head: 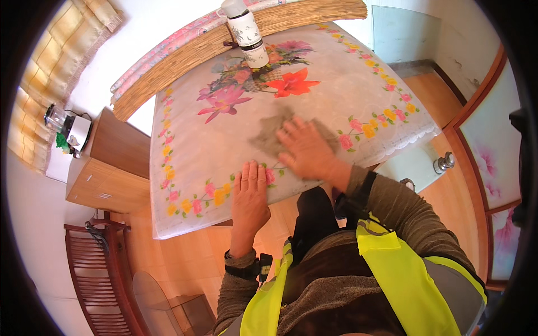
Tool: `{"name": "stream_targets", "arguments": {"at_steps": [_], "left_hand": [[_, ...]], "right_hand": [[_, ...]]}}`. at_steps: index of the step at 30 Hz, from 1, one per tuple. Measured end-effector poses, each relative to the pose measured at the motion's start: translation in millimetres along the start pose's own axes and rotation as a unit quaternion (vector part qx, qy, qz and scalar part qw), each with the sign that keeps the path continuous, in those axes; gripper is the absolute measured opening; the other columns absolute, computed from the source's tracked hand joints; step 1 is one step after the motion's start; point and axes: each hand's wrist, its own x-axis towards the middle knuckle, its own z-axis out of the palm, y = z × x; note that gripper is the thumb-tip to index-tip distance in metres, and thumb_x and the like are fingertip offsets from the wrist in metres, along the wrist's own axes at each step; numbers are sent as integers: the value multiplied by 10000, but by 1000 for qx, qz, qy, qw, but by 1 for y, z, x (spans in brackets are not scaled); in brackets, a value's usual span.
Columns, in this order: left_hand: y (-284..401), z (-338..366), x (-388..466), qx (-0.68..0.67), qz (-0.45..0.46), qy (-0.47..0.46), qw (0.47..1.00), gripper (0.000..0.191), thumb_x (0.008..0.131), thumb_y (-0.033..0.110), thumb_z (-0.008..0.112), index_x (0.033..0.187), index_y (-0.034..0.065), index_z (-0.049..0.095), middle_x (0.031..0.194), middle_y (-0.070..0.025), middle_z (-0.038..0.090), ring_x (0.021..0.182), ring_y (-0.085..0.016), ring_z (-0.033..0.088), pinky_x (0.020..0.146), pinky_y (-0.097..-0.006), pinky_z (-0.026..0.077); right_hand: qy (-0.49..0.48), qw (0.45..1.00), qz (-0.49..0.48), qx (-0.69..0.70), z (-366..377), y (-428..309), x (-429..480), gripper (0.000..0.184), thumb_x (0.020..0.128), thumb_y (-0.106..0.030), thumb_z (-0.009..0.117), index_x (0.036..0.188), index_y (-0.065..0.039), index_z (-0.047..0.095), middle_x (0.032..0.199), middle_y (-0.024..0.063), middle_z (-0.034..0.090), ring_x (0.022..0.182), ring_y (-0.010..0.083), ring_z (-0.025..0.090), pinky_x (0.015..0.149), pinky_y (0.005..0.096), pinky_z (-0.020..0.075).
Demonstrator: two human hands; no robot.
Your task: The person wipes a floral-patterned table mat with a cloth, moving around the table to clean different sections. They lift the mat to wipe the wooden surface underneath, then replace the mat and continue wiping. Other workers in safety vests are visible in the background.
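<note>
My right hand (309, 149) lies spread over a grey-brown cloth (269, 130), pressing it against the tabletop near the front edge. Both hand and cloth are blurred by motion. The palm hides part of the cloth. My left hand (251, 187) rests flat on the near edge of the table, holding nothing. Beneath both hands is a clear-looking plastic tablecloth (189, 147) printed with a flower bouquet and rose borders. Towards the back of the table stands a white patterned thermos flask (248, 38) with a grey cap.
A rolled straw mat (180, 65) and a rolled pink patterned sheet (159, 59) lie along the table's far side. Left of the table is a wooden cabinet (111, 168) with a blender (71, 126) beyond it. A wooden slatted bench (92, 273) stands lower left, a glass shelf with metal fittings (414, 168) at right.
</note>
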Motion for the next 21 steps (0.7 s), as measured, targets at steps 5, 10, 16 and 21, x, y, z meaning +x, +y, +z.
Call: {"name": "stream_targets", "arguments": {"at_steps": [5, 10, 16, 21], "left_hand": [[-9, -14, -3, -83, 37, -15, 996, 802, 711, 79, 677, 1436, -37, 355, 1471, -258, 370, 1410, -406, 316, 1173, -479, 229], [-26, -40, 18, -298, 55, -74, 950, 861, 735, 201, 745, 1483, 56, 345, 1457, -256, 379, 1368, -436, 343, 1132, -494, 290], [24, -39, 89, -85, 61, -183, 978, 769, 771, 389, 730, 1414, 76, 447, 1436, -270, 383, 1330, -425, 388, 1027, -521, 378], [43, -23, 106, 29, 122, -84, 989, 713, 814, 424, 657, 1417, 97, 463, 1473, -281, 350, 1368, -431, 350, 1026, -536, 372]], "right_hand": [[39, 978, -54, 196, -2, -13, -5, 516, 968, -344, 501, 1411, -80, 479, 1454, 185, 447, 1406, 372, 330, 1151, 519, 251], [185, 964, 35, 188, -12, 85, -11, 489, 971, -341, 503, 1397, -102, 501, 1418, 186, 499, 1350, 348, 423, 1124, 490, 289], [59, 986, 156, -23, -13, 135, -42, 515, 962, -395, 492, 1397, -121, 505, 1490, 175, 428, 1393, 394, 350, 1152, 580, 202], [53, 986, 155, -37, -16, 131, -43, 521, 954, -389, 505, 1399, -116, 507, 1498, 166, 420, 1405, 384, 336, 1167, 568, 187]]}}
